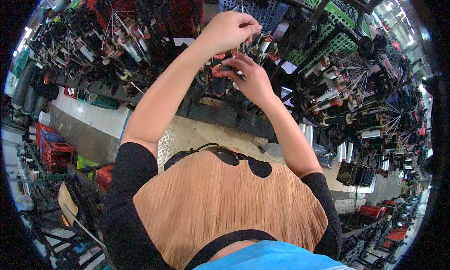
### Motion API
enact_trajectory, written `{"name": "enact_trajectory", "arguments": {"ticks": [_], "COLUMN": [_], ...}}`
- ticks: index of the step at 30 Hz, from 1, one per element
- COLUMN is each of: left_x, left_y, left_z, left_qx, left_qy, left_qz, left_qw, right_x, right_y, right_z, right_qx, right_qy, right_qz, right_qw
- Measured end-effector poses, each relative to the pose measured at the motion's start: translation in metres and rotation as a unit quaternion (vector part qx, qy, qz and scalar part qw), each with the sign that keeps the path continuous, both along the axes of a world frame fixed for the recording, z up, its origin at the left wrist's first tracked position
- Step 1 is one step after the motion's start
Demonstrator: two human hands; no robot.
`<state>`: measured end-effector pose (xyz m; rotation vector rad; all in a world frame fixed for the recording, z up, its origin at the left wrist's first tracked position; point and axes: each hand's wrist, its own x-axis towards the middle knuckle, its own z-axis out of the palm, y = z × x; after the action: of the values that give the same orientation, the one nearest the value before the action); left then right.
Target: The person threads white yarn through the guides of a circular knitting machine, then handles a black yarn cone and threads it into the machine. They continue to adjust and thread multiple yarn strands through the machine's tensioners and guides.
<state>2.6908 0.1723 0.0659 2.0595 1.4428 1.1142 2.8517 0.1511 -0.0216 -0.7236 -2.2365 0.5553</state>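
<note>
The dark spindle assembly (220, 80) with red fittings sits at the upper centre of the view, on the long machine frame (140, 89) that runs across the picture from upper left to right. Both hands work at this one station.

The right hand (251, 77) lies against the assembly from the right side. Its fingers are curled around a small dark part with a pale tip; the grip is clenched on that part, though the exact shape of the part cannot be told.

The left hand (229, 30) is directly above, just beside the right hand. Its fingertips are pinched together at the top of the assembly. Whether a thread or other thing sits in the pinch cannot be told.

To either side of the station, the frame carries rows of white bobbins (133, 47) and thin wire arms. A green plastic crate (337, 42) and a blue crate (262, 9) stand behind the frame. Below the frame, pale floor tiles (93, 115) show. Red crates (54, 150) stand at the left edge, well apart from the hands.
</note>
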Motion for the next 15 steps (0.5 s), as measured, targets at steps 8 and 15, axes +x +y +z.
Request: {"name": "enact_trajectory", "arguments": {"ticks": [8,15], "left_x": [-0.001,-0.004], "left_y": [0.006,0.015], "left_z": [-0.002,-0.001], "left_qx": [0.027,0.020], "left_qy": [-0.023,0.013], "left_qz": [0.021,0.030], "left_qw": [0.999,0.999], "right_x": [-0.008,-0.009], "right_y": [0.027,0.024], "right_z": [-0.012,-0.010], "right_qx": [0.043,0.038], "right_qy": [-0.131,-0.107], "right_qz": [-0.009,-0.021], "right_qw": [0.990,0.993]}}
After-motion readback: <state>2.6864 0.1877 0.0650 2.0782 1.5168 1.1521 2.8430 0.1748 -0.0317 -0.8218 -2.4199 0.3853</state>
